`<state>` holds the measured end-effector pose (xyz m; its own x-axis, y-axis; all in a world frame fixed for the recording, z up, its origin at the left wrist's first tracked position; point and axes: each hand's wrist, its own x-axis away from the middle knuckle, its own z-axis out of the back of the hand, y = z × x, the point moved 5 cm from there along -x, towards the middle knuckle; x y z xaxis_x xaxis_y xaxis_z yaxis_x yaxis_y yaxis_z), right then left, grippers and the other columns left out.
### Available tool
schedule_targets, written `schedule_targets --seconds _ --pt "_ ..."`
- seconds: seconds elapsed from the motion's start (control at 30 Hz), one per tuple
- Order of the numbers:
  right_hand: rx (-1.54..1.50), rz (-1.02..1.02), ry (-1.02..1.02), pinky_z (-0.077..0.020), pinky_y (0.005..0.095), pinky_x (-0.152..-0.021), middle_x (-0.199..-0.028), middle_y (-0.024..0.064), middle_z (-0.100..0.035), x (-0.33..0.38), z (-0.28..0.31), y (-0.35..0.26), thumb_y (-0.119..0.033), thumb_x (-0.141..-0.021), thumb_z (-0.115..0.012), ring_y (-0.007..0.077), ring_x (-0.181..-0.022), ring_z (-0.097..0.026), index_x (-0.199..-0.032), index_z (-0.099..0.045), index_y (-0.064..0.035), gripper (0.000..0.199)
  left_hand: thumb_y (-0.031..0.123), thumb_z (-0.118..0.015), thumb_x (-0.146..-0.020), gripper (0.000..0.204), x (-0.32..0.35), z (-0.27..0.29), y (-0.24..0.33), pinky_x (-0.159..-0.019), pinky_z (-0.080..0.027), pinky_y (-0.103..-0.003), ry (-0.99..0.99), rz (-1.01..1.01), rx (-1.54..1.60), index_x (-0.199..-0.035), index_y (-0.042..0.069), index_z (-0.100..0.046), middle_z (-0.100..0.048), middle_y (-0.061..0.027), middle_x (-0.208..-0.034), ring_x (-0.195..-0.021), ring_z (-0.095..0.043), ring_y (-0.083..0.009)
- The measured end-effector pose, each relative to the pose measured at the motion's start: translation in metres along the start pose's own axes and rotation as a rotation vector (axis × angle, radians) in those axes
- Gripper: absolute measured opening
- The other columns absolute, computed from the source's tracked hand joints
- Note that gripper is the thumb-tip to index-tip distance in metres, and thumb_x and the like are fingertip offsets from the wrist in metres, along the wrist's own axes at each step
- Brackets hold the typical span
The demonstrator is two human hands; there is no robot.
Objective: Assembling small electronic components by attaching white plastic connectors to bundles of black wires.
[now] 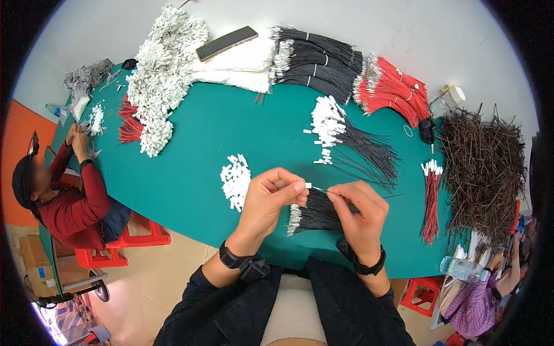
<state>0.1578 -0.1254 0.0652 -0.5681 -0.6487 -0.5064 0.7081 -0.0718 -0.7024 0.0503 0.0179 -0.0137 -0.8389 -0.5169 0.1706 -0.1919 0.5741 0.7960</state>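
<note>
White connector (308, 185) is sitting in the left hand (269, 199), its grip nearly closed; the right hand (362, 209) is pinching black wire (324, 191); crooked alignment could be bending it.

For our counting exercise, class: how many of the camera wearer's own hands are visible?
2. The left hand pinches a white connector; the right hand pinches a thin black wire. Both are over the green table; neither is hidden.

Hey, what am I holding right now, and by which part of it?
Your left hand pinches a small white piece by its left end; your right hand pinches a thin black wire a little behind its pale tip.
</note>
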Motion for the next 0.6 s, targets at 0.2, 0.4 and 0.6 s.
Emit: schedule_targets --seconds 0.2,0.4,0.6 --pt "0.046 0.032 -0.005 -0.0488 0.0351 -0.065 -0.078 0.0095 -0.069 -0.001 0.0 -0.004 0.002 -0.079 -0.079 0.0262 -0.07 -0.066 -0.087 -0.072 -0.0024 0.012 0.005 -0.069 -0.097 0.004 0.0 0.0 0.0 -0.073 -0.06 -0.03 -0.013 0.014 0.009 -0.097 0.001 -0.068 -0.074 -0.0096 -0.089 -0.077 -0.071 -0.0149" --pt "0.039 0.007 0.008 -0.0498 0.035 -0.064 -0.08 0.0096 -0.07 0.0 0.0 -0.001 0.002 -0.079 -0.079 0.0263 -0.07 -0.066 -0.088 -0.073 -0.0024 0.011 0.006 -0.066 -0.099 0.015 0.001 -0.007 0.002 -0.076 -0.059 -0.029 -0.044 0.019 -0.067 -0.111 -0.001 -0.07 -0.073 -0.0092 -0.092 -0.081 -0.07 -0.014" --pt "0.019 -0.018 0.012 -0.0522 0.0343 -0.064 -0.08 0.011 -0.07 0.002 0.0 0.001 0.002 -0.08 -0.078 0.0271 -0.072 -0.067 -0.088 -0.072 -0.0017 0.011 0.008 -0.06 -0.103 0.021 -0.001 -0.005 -0.002 -0.08 -0.058 -0.029 -0.138 -0.02 -0.259 -0.12 -0.001 -0.068 -0.071 -0.0068 -0.096 -0.085 -0.068 -0.0127"
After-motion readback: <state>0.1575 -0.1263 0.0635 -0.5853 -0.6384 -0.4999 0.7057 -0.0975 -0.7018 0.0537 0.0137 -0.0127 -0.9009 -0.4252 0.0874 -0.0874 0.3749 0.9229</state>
